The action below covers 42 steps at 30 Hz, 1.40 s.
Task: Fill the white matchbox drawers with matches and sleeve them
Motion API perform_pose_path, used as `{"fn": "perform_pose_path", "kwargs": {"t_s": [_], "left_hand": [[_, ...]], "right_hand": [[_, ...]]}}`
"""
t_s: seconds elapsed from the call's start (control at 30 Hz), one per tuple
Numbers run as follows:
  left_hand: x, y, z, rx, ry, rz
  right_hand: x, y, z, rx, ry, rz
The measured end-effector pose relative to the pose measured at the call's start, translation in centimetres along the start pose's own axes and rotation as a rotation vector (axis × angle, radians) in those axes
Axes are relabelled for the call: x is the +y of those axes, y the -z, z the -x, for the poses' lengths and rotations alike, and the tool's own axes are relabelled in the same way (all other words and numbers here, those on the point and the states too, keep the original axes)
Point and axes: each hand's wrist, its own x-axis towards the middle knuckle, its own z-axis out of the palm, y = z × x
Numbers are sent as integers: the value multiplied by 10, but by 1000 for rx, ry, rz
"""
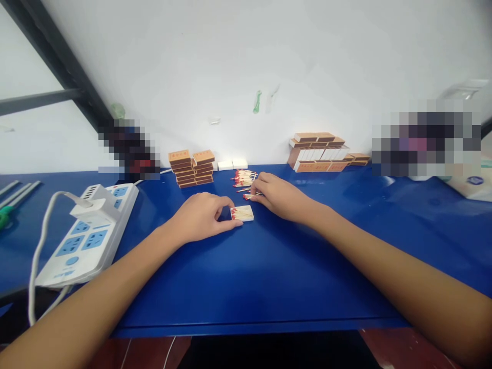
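Note:
A small white matchbox tray [248, 213] lies on the blue table with red-tipped matches inside it. My left hand [200, 218] grips the tray's left end, its thumb along the near edge and its fingers at the far side. Just behind and to the right, my right hand [277, 195] is closed on a few matches [248, 197], whose red heads point left. Part of these matches is hidden by the fingers. Past that hand, a loose pile of matches [244, 177] lies on the table, heads mostly to the left.
Stacked brown matchboxes [185, 171] stand at the back left, with white trays [232, 164] beside them. A larger matchbox stack [321, 154] is against the wall at right. A power strip [86, 241] with a plugged-in charger and white cable lies left. Blurred items sit at both sides.

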Motion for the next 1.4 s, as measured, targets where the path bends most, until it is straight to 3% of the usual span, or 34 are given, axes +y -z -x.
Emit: {"fn": "perform_pose_path", "kwargs": {"t_s": [0.37,0.77,1.07,1.23,1.4], "left_hand": [[0,1,0,-5,10,15],[1,2,1,-9,-22,-12],[1,2,1,-6,-1,22],[1,2,1,2,5,12],[1,0,0,15,-21,0]], "right_hand": [[-18,0,0,-23,110,460],[-32,14,3,-50,154,467],[-17,8,-4,-11,183,422],[-13,23,2,-18,202,409],[-28,32,13,51,267,284]]}}
